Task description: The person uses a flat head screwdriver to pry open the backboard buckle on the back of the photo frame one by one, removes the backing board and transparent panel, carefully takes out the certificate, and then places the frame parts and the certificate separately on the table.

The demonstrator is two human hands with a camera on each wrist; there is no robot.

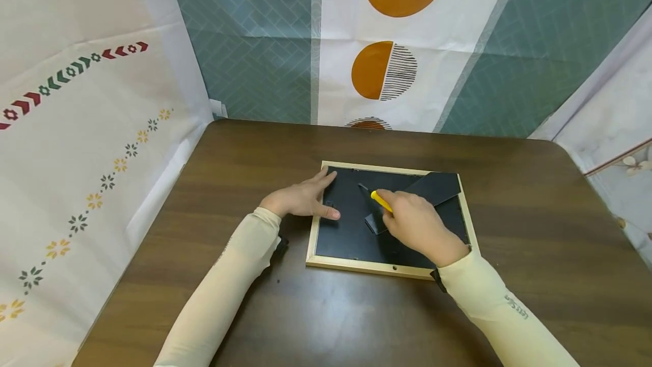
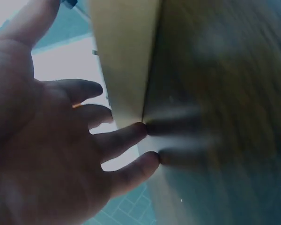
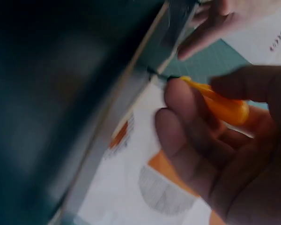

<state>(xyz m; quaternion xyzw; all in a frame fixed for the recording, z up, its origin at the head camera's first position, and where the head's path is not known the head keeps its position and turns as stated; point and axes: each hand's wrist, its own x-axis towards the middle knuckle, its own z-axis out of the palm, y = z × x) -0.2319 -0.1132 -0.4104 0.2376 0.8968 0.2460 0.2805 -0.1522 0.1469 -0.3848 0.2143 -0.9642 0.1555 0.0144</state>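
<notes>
Table [image 1: 351, 316] surrounds frame [image 1: 351, 231]; left fingers [image 1: 325, 181] cross frame edge.

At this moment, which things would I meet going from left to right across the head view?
Flower-patterned white cloth, left hand, yellow-handled screwdriver, right hand, right-side white cloth.

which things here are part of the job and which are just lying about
Seemingly part of the job:
- yellow-handled tool, in the right hand
- frame, back up, left hand at its left edge

Just around:
- dark speck on the table, too small to identify
- flowered cloth
- circle-patterned backdrop
</notes>
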